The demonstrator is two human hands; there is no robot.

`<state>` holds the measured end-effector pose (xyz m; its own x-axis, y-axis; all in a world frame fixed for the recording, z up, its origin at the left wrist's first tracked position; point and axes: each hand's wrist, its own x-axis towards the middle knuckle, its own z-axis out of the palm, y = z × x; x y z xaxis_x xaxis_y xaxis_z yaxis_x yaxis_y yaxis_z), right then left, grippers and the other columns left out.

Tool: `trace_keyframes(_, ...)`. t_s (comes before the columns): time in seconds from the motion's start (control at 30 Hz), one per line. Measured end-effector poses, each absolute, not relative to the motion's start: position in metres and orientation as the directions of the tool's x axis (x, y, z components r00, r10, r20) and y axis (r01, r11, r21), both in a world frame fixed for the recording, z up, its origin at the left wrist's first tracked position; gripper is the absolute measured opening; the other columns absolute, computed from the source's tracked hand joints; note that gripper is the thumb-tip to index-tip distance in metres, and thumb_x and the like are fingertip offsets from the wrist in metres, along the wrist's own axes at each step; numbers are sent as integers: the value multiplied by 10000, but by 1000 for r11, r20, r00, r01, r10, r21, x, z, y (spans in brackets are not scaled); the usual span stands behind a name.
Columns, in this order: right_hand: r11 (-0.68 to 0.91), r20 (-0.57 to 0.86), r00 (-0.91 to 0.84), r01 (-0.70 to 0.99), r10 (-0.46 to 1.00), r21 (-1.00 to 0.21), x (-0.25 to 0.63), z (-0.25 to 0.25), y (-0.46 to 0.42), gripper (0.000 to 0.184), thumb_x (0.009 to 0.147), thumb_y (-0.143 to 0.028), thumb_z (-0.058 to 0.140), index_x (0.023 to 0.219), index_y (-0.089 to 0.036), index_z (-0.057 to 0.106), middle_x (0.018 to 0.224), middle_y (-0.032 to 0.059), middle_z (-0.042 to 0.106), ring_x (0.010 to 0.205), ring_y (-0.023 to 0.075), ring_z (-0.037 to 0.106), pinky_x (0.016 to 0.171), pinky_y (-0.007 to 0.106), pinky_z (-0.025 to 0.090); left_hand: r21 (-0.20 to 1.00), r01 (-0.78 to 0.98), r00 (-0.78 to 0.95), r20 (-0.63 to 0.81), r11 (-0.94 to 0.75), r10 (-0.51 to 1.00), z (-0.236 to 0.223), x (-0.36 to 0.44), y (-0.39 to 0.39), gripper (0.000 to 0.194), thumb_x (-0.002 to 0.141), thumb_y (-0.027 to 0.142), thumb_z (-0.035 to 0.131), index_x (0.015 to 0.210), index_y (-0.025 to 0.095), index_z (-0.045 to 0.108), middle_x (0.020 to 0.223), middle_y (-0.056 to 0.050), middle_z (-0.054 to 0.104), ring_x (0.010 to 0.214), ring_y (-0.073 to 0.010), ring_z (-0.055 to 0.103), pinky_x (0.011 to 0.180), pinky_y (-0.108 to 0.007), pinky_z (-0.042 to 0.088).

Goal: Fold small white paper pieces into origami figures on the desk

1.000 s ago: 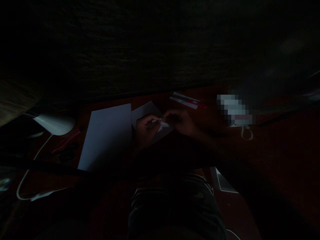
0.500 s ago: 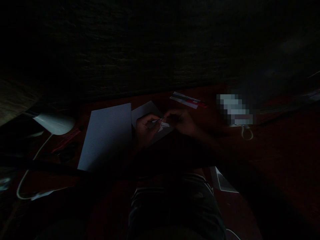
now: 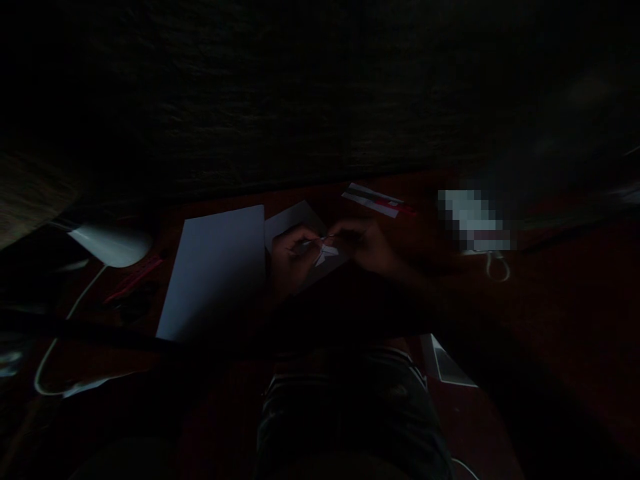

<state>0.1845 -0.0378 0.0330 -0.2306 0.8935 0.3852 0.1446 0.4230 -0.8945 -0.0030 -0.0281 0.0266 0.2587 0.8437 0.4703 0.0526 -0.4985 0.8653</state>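
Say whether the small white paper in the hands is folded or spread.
Folded, it seems: the small white paper between left hand and right hand shows angled, pointed parts. Fold count: cannot tell.

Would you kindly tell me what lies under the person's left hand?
The left hand holds a small white piece over a pale sheet, whose far corner shows. Whatever the palm and fingers cover cannot be seen.

Dim indoor workspace — reddish table [image 3: 423, 233], paper [image 3: 217, 257].
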Motion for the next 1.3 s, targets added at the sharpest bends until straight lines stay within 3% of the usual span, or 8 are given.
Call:
trace_keyframes(0.13, 418, 389, -214, 109, 896, -902, 186, 32, -37, 358, 869, -525, 786, 786, -181, 731, 755, 18, 710, 717, 147, 621, 677, 269, 481, 916, 23, 261, 381, -400, 887, 26, -3, -27, 174, 875, 314, 744, 754, 197, 700, 726, 3, 679, 681, -138, 623, 624, -252, 464)
trace_keyframes(0.3, 386, 368, -147, 118, 918, -915, 189, 33, -36, 380, 840, -556, 806, 777, -191, 719, 756, 13, 706, 710, 149, 617, 681, 280, 494, 919, 42, 308, 362, -393, 880, 27, -3, -27, 271, 859, 446, 807, 845, 190, 720, 771, -14, 716, 692, -144, 644, 622, -252, 487)
trace_keyframes(0.53, 414, 393, -161, 131, 905, -901, 190, 36, -38, 386, 850, -566, 795, 778, -194, 722, 769, 18, 721, 731, 159, 634, 702, 288, 504, 898, 87, 332, 382, -432, 862, 29, -4, -27, 191, 878, 355, 773, 822, 178, 727, 764, 1, 699, 719, -134, 637, 679, -246, 499)
trace_keyframes(0.7, 482, 447, -210, 159, 869, -862, 191, 35, -39, 343, 898, -521, 763, 801, -193, 736, 784, 19, 734, 744, 157, 650, 719, 288, 497, 863, 69, 312, 458, -501, 832, 25, -3, -26, 233, 916, 394, 737, 819, 183, 715, 781, -17, 705, 741, -150, 642, 692, -266, 490)
trace_keyframes(0.93, 524, 463, -288, 191, 838, -830, 190, 35, -40, 325, 931, -475, 734, 788, -183, 743, 774, 25, 737, 716, 147, 642, 696, 277, 461, 839, -46, 360, 520, -541, 775, 24, -4, -22, 233, 912, 330, 728, 731, 205, 648, 768, -5, 638, 756, -161, 603, 724, -301, 472)
trace_keyframes(1.13, 445, 398, -301, 103, 866, -890, 185, 35, -40, 334, 880, -484, 778, 762, -178, 716, 722, 1, 675, 690, 133, 593, 670, 271, 442, 907, -91, 363, 414, -411, 835, 27, -4, -23, 236, 860, 317, 710, 670, 210, 619, 689, 6, 571, 687, -157, 538, 661, -296, 432)
trace_keyframes(1.3, 297, 284, -221, 24, 933, -955, 186, 37, -38, 385, 820, -522, 807, 720, -183, 655, 648, -32, 582, 613, 111, 509, 604, 258, 412, 978, 15, 329, 194, -210, 924, 25, -1, -26, 245, 810, 413, 742, 742, 206, 631, 634, 31, 530, 584, -124, 465, 538, -249, 343)
